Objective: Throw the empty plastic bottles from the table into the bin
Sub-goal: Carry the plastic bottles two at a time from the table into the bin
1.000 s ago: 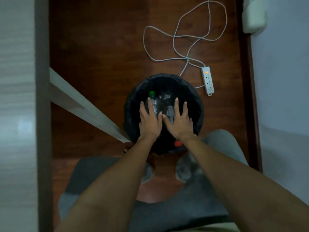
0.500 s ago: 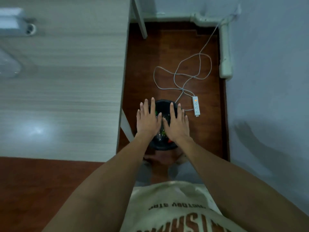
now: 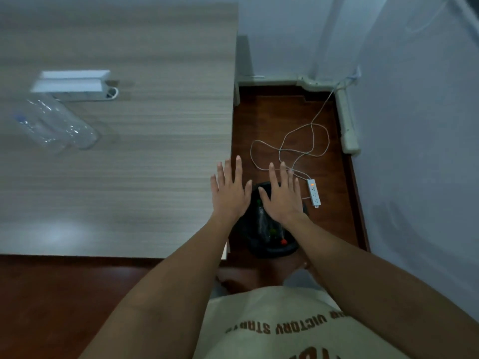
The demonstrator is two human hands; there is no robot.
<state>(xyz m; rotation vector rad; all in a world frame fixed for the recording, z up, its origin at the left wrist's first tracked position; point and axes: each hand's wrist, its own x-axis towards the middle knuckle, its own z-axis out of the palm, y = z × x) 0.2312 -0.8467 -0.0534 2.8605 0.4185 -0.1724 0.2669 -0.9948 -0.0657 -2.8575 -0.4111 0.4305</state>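
Both hands, left hand [image 3: 228, 195] and right hand [image 3: 282, 200], are flat, splayed and empty; the clear bottles [image 3: 55, 123] far to their left look light, thin-walled and crushable, best grasped mid-body.

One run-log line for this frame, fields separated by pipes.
hands: left, right open, empty, over bin | bin: bottles inside | table: clear bottles remain

Bare forearms [image 3: 160, 294]; beige shirt [image 3: 272, 322], brown lettering.

Upside-down, partly legible "VICTORY" print on the shirt [image 3: 272, 325]
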